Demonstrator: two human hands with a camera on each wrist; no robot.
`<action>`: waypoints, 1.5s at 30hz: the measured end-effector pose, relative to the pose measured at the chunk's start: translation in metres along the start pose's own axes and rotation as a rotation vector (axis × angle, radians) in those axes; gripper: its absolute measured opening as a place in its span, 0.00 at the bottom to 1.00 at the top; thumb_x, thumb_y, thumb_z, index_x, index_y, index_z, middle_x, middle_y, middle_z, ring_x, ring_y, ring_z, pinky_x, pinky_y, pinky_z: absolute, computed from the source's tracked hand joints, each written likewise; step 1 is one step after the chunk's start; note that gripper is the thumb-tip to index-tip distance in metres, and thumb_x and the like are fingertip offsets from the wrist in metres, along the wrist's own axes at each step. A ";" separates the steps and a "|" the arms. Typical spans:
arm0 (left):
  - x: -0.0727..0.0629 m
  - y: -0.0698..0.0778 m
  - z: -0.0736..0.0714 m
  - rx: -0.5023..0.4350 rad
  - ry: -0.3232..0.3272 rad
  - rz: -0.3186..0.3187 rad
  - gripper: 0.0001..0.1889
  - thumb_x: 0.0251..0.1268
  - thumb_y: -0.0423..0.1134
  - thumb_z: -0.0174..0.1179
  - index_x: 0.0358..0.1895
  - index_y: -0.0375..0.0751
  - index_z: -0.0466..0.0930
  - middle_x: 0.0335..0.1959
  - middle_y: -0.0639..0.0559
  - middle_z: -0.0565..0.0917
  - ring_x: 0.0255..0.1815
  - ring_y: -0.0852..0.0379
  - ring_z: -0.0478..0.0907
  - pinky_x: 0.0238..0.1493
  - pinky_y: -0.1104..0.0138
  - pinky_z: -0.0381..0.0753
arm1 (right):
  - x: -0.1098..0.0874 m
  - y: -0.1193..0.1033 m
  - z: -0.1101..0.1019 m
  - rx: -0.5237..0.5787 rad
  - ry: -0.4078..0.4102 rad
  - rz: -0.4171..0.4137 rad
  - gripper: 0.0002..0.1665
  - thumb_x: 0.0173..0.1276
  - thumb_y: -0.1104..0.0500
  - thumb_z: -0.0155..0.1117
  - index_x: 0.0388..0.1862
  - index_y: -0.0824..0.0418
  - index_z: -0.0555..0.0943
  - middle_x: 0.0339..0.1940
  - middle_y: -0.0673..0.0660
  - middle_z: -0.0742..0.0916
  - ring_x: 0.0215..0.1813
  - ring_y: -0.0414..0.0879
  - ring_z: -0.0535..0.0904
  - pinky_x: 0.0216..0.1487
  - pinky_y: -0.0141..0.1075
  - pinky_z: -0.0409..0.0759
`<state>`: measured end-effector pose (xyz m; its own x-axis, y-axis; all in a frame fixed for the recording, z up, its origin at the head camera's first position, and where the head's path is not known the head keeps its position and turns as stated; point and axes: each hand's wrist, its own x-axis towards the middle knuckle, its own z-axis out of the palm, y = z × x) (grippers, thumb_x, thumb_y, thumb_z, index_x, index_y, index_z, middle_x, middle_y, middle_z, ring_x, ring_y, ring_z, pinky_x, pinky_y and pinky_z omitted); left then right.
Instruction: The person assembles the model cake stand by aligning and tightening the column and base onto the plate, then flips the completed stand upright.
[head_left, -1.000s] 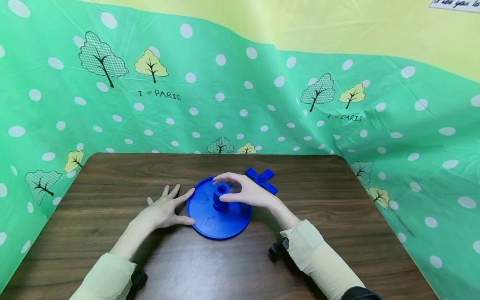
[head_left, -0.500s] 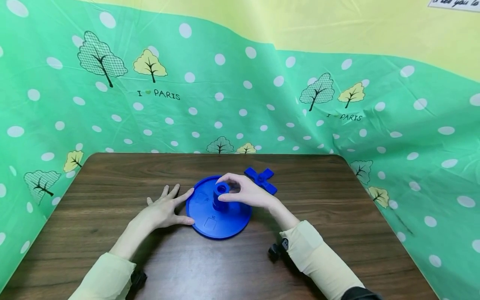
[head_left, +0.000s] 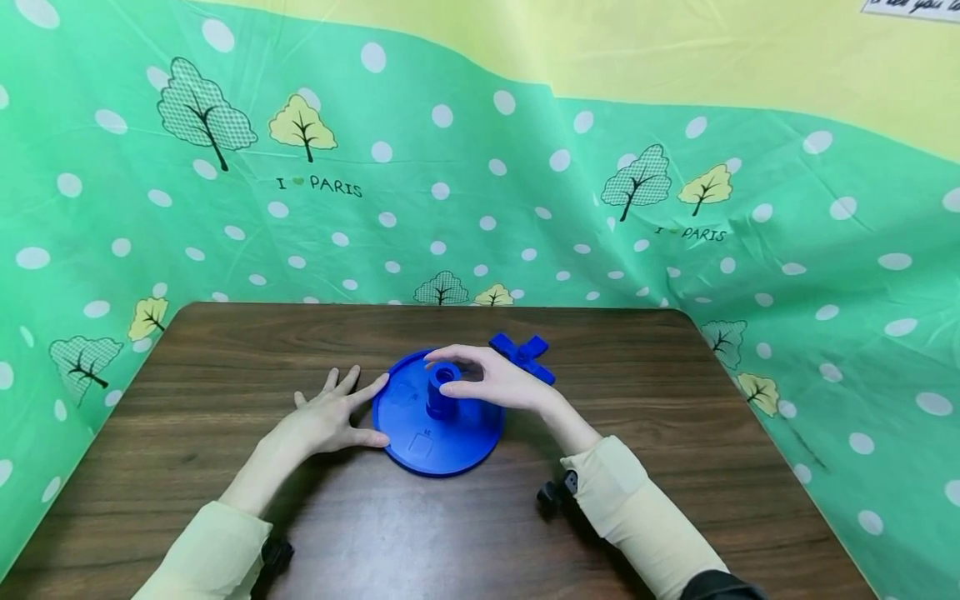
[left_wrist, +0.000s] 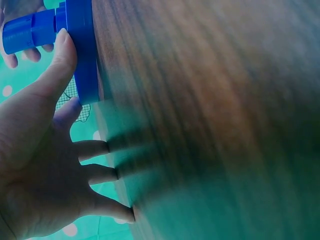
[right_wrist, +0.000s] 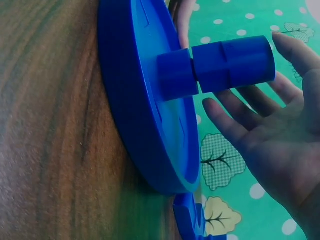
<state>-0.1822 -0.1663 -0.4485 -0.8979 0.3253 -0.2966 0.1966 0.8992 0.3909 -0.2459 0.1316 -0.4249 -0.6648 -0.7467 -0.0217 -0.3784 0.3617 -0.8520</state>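
Note:
A round blue disc [head_left: 450, 454] with a raised rim lies on the table, a post standing at its centre. On this post sits a hollow blue cylinder [right_wrist: 232, 62], a narrow seam visible between the two. My left hand [head_left: 326, 421] has its fingers spread, thumb and index finger touching the disc's left rim; the other fingertips reach the tabletop in the left wrist view. Around the cylinder's upper part my right hand [head_left: 506, 382] stands with thumb and fingers apart. The right wrist view shows the thumb near the cylinder's end and the fingers loosely extended beside it; contact is unclear.
A blue cross-shaped piece [head_left: 522, 357] lies behind the disc on the right, close to my right hand. The brown wooden table [head_left: 360, 533] ends at a far edge before a green patterned cloth [head_left: 405, 225].
My right index finger moved in toward the cylinder half a second ago and now extends away from it again. Left hand, disc and cross-shaped piece keep their places.

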 end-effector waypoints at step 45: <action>0.001 -0.001 0.000 -0.019 -0.012 -0.007 0.54 0.57 0.72 0.65 0.83 0.59 0.52 0.84 0.29 0.47 0.82 0.20 0.40 0.62 0.14 0.43 | 0.000 -0.002 0.001 -0.032 0.036 0.003 0.33 0.73 0.48 0.68 0.74 0.50 0.73 0.72 0.47 0.80 0.76 0.45 0.73 0.72 0.51 0.76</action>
<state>-0.1830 -0.1670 -0.4494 -0.8946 0.3224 -0.3094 0.1828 0.8959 0.4049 -0.2442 0.1299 -0.4236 -0.6881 -0.7256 -0.0047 -0.3969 0.3819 -0.8346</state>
